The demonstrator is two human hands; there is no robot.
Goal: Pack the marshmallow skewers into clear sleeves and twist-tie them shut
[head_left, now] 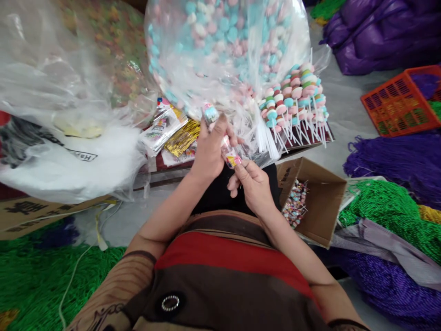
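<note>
Packet [230, 154] mid-frame — gripped in curled left hand [211, 149], end pinched by right hand [254, 183] — apparently mid-packing, next needing steady tension.

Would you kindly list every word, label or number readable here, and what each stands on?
"Ha", rest unclear: white plastic bag.
Large dark characters, too blurred: left cardboard.
Small characters, unreadable: flap of open box.
Print, too small: silver packets, held wrapper.
Script lettering, illegible: left sleeve.

The left hand [211, 154] hides part of the wrapped candy [232, 159] from me. Packets [161, 128] by the table's [160, 162] near edge have fuzzy, tiny words.
</note>
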